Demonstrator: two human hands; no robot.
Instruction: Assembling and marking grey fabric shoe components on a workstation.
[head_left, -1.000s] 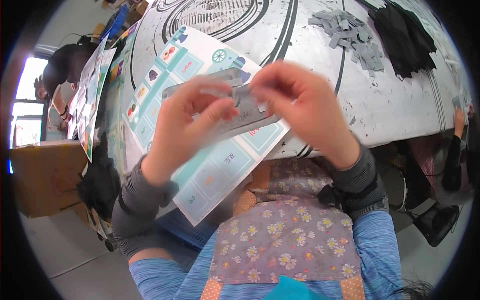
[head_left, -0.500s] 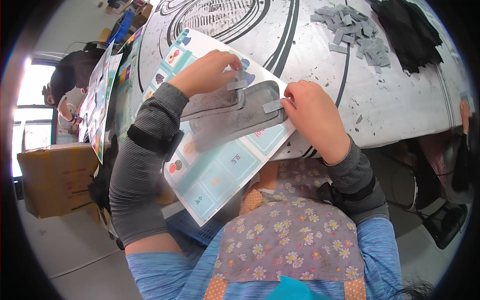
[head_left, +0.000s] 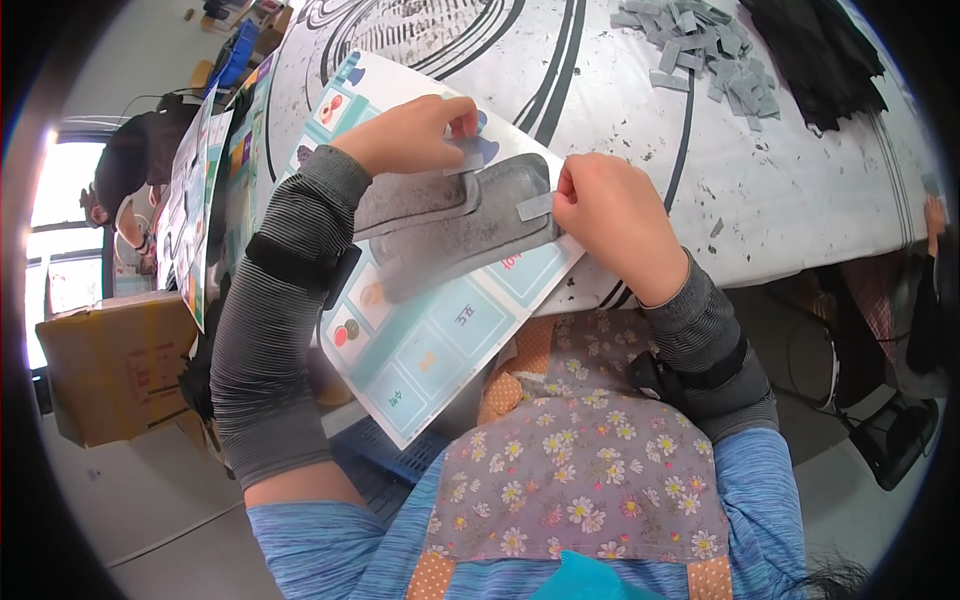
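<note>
Two dark grey rounded fabric pads, a nearer pad (head_left: 480, 225) and a farther pad (head_left: 405, 200), overlap on a printed picture sheet (head_left: 440, 345). A short light grey strip (head_left: 534, 207) lies at the right end of the nearer pad. My right hand (head_left: 620, 210) pinches that strip's outer end between thumb and finger. Above the farther pad, my left hand (head_left: 425, 135) has its fingers closed on another light grey strip (head_left: 465, 165) at the pad's right end. My left hand and forearm cover part of the farther pad.
A heap of light grey strips (head_left: 705, 55) lies at the far right of the white table (head_left: 740, 200), beside black cloth (head_left: 815, 60). A cardboard box (head_left: 115, 365) stands at left, with another person (head_left: 150, 160) beyond. Below the sheet sits a blue basket (head_left: 385, 450).
Both hands and the pads sit slightly farther left in view. The right hand's strip shows flatter across the pad's end. Both hands keep their pinches.
</note>
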